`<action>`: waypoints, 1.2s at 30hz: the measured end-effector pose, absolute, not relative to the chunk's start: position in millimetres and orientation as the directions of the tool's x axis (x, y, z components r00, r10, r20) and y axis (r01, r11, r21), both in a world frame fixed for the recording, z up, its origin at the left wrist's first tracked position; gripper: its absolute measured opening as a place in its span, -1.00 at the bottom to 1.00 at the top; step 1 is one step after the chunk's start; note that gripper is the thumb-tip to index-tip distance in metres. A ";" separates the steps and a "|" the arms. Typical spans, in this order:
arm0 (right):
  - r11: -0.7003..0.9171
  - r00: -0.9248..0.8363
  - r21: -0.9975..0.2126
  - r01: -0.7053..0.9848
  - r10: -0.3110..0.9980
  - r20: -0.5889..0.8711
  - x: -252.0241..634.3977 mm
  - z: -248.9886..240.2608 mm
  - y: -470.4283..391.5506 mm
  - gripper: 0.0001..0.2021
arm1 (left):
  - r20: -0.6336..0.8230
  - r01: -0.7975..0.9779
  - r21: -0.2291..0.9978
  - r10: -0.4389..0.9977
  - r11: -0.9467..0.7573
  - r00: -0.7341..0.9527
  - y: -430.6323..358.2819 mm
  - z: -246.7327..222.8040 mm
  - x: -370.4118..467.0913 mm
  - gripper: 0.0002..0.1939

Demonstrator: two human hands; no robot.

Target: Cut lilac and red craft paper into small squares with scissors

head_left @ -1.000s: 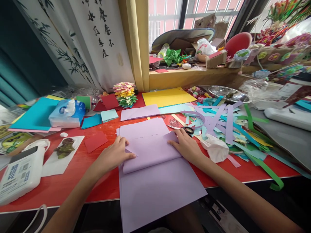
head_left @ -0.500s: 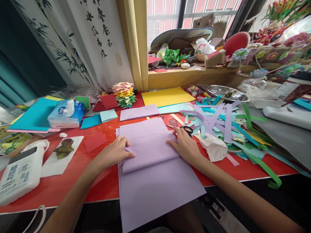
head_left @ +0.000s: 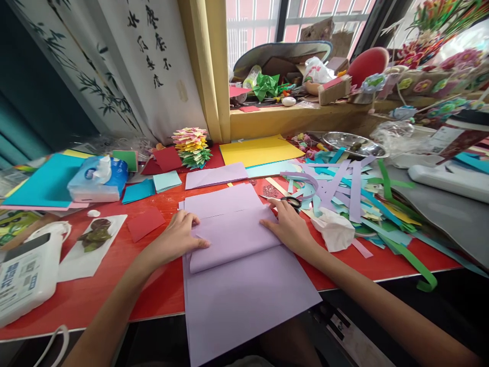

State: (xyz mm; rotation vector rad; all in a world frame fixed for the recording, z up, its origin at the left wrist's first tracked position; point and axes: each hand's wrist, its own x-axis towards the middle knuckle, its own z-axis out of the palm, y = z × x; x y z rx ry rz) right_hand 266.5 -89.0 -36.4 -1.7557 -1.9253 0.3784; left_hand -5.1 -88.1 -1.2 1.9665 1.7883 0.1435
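Observation:
A sheet of light purple paper (head_left: pixel 233 239) is folded over in a soft, rounded bend on top of more purple sheets (head_left: pixel 248 300), which hang past the table's front edge. My left hand (head_left: pixel 179 234) grips the folded sheet at its left edge, thumb on top and fingers curled. At the opposite edge my right hand (head_left: pixel 286 224) holds the same sheet, its thumb on the paper and its fingers at the upper corner. Black-handled scissors (head_left: pixel 294 203) lie just beyond my right fingers, partly hidden.
Paper strips (head_left: pixel 355 193) are heaped at the right, beside a crumpled tissue (head_left: pixel 334 229). A tissue pack (head_left: pixel 99 178), a red paper piece (head_left: pixel 145 224) and a white device (head_left: pixel 28 278) lie left. A stack of folded paper pieces (head_left: pixel 191 148) and yellow paper (head_left: pixel 263 150) are behind.
The view has shifted slightly, so everything sits a little further left. Both hands keep the same hold on the folded purple paper.

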 end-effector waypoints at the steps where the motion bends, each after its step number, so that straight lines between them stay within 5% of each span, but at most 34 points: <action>1: 0.133 -0.040 -0.564 0.815 0.984 0.174 268.0 -37.1 -88.1 -0.55 | -0.233 0.913 0.405 0.960 -0.051 0.156 -87.5 -1.1 -4.8 -0.44; 5: 0.148 -0.044 -0.709 0.690 0.986 0.163 274.4 -38.1 -84.1 -0.56 | -0.228 0.918 0.387 0.956 -0.086 0.186 -86.6 1.8 -1.6 -0.53; 10: 0.184 -0.101 -0.724 0.665 0.982 0.157 278.5 -35.4 -79.9 -0.84 | -0.251 0.905 0.422 0.952 -0.054 0.174 -90.8 4.1 1.4 -0.53; 17: 0.126 0.042 -0.841 0.526 0.984 0.174 283.7 -36.8 -77.4 -0.52 | -0.128 0.747 0.660 0.967 -0.083 0.220 -94.9 8.4 1.7 -0.61; 22: 0.044 -0.111 -0.985 0.164 0.994 0.026 285.9 -18.9 -86.1 -0.68 | 0.034 0.493 0.867 0.996 -0.069 0.080 -96.1 12.4 1.0 -0.53; 27: 0.042 -0.131 -0.996 -0.079 0.990 0.052 283.8 -7.7 -92.5 -0.79 | 0.097 0.272 0.958 0.995 -0.095 0.005 -97.3 9.8 6.7 -0.52; 36: 0.016 -0.176 -0.987 -0.162 0.983 0.045 283.1 -6.2 -94.1 -0.80 | 0.127 0.229 0.968 0.987 -0.100 -0.103 -101.2 7.3 16.5 -0.66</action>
